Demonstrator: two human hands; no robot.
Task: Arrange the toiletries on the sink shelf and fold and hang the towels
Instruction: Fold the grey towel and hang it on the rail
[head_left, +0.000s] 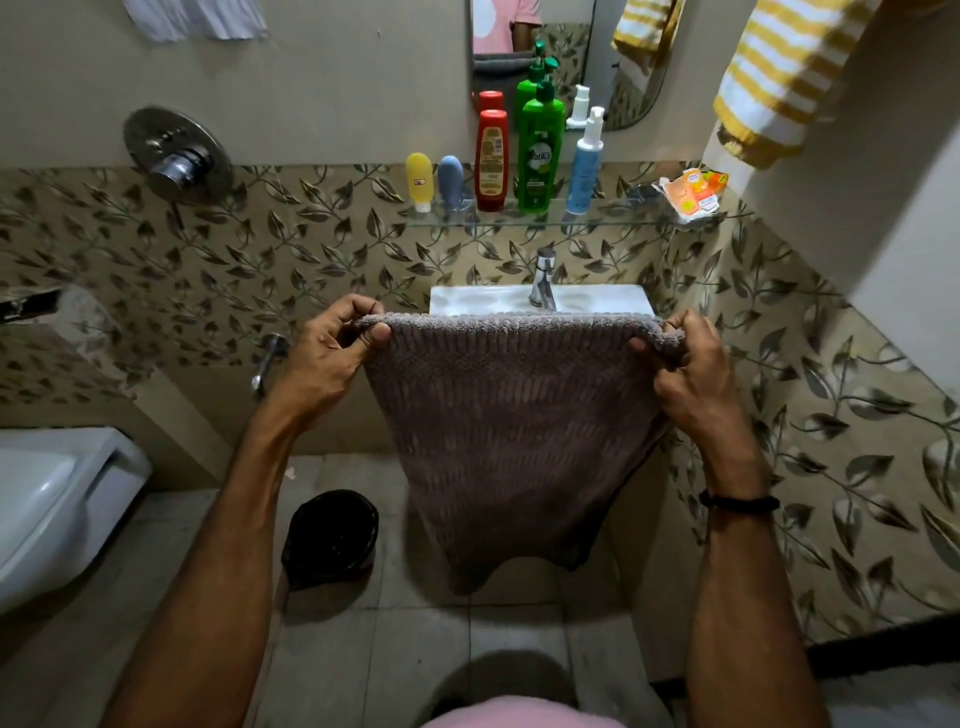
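Observation:
A grey-brown ribbed towel (511, 447) hangs in front of the white sink (467, 300), held up by its top edge. My left hand (332, 358) pinches the top left corner and my right hand (691, 374) pinches the top right corner. On the glass shelf (613, 221) above the tap stand a yellow tube (420, 179), a blue-grey tube (451, 179), a red bottle (491, 158), a green pump bottle (540, 150) and a white-and-blue pump bottle (584, 166). An orange soap packet (693, 195) lies at the shelf's right end. A yellow-striped towel (779, 83) hangs at the upper right.
A mirror (550, 31) sits above the shelf. A chrome shower valve (176, 156) is on the left wall, and a white toilet (57, 499) stands at the left edge. A black bin (332, 535) sits on the tiled floor. Leaf-patterned tiles cover the walls.

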